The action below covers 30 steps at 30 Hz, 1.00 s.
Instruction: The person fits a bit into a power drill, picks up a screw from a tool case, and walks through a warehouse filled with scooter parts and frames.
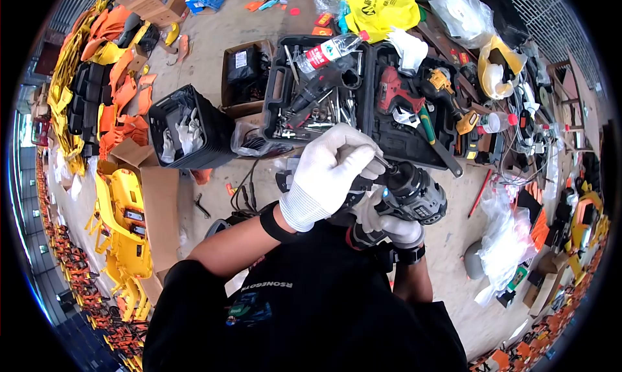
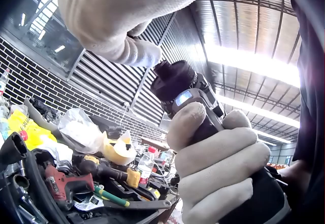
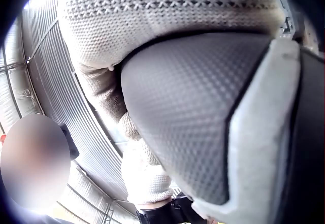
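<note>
A: ok so where's the drill (image 1: pixel 421 200) rn & why hold it like that?

B: up in front of our chest, just this side of the open case (image 1: pixel 392 142). Our right hand (image 2: pixel 218 163) has its fingers wrapped round the handle (image 2: pixel 209 124), prob so the drill can't twist w/ the chuck (image 1: pixel 402 176) facing our left hand (image 1: pixel 327 174).

A: and what's that one doing?

B: pinching a slim metal piece (image 1: pixel 383 162) right at the chuck. Fingertip hold imo b/c it's so thin. Can't tell if it's seated tho, our fingers hide too much.

A: red driver (image 1: pixel 392 90) & sockets (image 1: pixel 317 123)?

B: lying in the case, w/in easy reach, which is prob why we've got it spread wide.
</note>
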Motion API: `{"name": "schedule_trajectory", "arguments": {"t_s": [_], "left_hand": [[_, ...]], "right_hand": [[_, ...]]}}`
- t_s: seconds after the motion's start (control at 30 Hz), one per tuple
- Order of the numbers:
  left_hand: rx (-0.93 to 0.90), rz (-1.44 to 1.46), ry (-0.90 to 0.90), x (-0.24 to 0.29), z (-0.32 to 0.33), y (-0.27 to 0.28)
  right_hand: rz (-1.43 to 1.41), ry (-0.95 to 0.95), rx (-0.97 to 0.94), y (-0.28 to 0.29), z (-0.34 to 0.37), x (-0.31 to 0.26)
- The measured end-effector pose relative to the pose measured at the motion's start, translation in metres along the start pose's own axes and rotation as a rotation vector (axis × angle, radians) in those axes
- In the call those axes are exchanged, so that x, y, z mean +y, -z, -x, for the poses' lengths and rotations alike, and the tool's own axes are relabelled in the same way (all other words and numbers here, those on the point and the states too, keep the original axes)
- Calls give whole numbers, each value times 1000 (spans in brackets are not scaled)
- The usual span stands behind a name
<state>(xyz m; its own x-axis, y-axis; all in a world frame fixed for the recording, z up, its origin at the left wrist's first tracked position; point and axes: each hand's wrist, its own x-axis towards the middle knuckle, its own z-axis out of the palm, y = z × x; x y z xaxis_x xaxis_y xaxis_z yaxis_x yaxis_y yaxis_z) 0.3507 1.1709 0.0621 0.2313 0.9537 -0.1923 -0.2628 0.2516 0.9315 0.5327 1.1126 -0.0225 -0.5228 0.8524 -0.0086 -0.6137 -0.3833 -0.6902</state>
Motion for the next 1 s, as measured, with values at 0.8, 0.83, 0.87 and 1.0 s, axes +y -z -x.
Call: {"name": "schedule_trajectory", "arguments": {"t_s": [0.8, 0.83, 0.87, 1.0], "left_hand": [[-193, -278, 50, 12, 4, 21], [-213, -290, 35, 11, 4, 22], [-211, -290, 33, 14, 4, 23], [-319, -394, 117, 21, 6, 34]], "right_hand": [[296, -79, 159, 8, 18, -8], [297, -79, 158, 9, 19, -10], [298, -80, 111, 9, 18, -14], [622, -12, 145, 8, 21, -18]]}}
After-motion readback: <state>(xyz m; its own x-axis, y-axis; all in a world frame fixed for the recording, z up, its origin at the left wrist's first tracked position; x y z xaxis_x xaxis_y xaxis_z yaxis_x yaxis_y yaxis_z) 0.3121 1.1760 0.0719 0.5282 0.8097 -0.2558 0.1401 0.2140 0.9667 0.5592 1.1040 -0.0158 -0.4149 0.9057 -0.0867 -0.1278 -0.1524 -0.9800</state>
